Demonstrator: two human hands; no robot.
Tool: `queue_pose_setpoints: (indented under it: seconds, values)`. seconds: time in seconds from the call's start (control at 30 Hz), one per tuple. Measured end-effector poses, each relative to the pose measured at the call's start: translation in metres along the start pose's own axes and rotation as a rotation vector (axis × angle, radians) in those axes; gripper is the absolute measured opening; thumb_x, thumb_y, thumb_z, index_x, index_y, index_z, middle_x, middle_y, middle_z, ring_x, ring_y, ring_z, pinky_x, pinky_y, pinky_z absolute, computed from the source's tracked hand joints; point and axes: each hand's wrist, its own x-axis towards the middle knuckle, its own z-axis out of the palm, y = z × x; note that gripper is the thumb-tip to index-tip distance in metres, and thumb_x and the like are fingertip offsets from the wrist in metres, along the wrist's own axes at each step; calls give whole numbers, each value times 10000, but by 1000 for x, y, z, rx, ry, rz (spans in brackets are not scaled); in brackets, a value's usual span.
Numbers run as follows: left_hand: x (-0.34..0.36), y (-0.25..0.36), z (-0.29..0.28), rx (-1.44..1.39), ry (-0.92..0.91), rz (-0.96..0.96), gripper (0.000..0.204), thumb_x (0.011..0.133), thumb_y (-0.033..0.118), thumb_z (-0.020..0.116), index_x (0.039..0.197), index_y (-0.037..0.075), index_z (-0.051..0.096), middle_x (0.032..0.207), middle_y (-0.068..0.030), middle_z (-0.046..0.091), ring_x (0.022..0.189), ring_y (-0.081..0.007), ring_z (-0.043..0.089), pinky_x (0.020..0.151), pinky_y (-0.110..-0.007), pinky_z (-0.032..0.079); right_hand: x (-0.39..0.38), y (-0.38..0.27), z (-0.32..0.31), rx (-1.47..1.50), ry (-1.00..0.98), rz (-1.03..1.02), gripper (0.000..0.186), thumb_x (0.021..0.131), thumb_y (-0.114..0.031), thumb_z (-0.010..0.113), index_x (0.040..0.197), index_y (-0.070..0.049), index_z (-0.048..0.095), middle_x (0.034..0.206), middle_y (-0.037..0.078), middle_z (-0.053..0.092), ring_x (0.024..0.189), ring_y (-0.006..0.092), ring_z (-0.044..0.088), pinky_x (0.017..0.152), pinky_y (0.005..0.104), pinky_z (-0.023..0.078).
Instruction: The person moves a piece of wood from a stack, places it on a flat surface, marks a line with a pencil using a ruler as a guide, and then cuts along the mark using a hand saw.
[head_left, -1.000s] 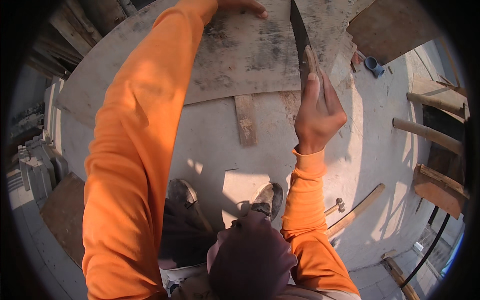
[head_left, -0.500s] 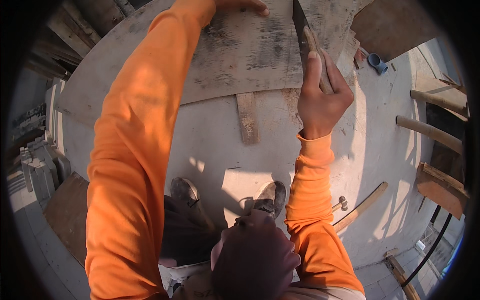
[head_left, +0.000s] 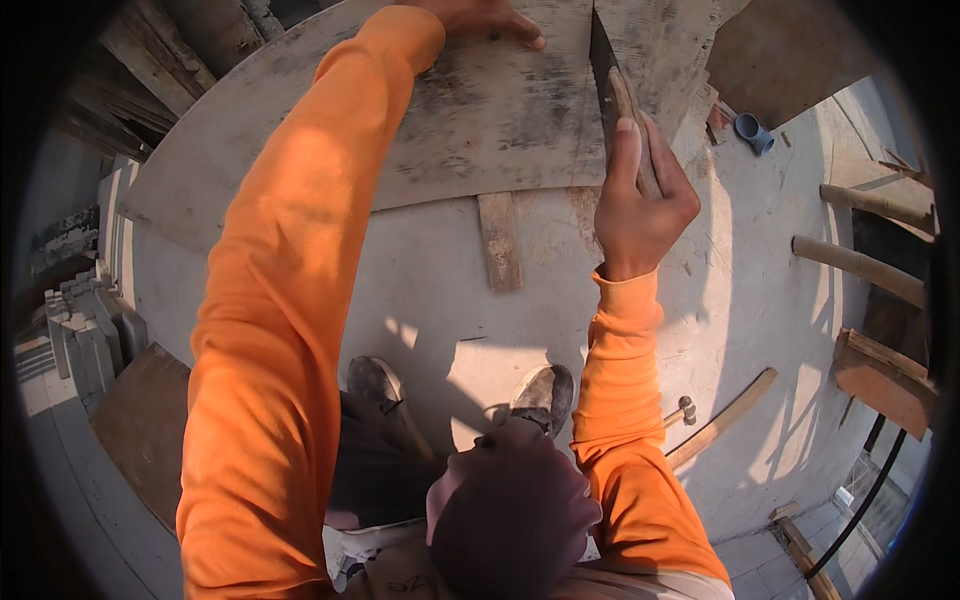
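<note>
Across the far side of the work area, as the head view shows, a large board [head_left: 500, 120] with dark scuffs lies above the pale floor [head_left: 480, 320]. The saw [head_left: 602, 70] is at the right part of this board, its blade pointing away from the worker; how deep it sits in the wood I cannot tell. The worker's right hand [head_left: 645, 215] is clamped on the saw's wooden handle, thumb laid along it. The left hand [head_left: 482, 16] rests on the board, left of the saw, one finger stretched toward the blade; its other fingers are partly cut off from sight, so I cannot tell whether they are apart or together. A short wood strip [head_left: 502, 245] juts out from beneath the board's near edge. Noted on the right: a blue pipe fitting [head_left: 754, 134] beyond the right hand, and, nearer, a hammer [head_left: 686, 411] beside a long wooden stick [head_left: 730, 414]. On the left, grey slabs [head_left: 92, 335] stand stacked near a brown panel [head_left: 145, 430].
</note>
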Motion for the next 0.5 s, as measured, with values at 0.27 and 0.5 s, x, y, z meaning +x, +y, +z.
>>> queue_pose_setpoints:
  seconds: [0.27,0.5]
  values:
    - [-5,-16,14,26,-57,-58,791,523,525,933,1159,117,699,1059,-181,738,1053,-386,685,897,-518,514,-186,-37,-140,-234,-245,359,350,962,-3,602,1283,131,646,1089,233,767,950,251,771,838,326,590]
    - [0,-7,11,37,-18,-1,855,523,558,926,1222,129,686,1094,-181,735,1084,-387,674,922,-516,509,-13,-7,-18,5,-43,54,248,954,-52,674,1156,86,713,829,157,741,677,127,648,628,268,515]
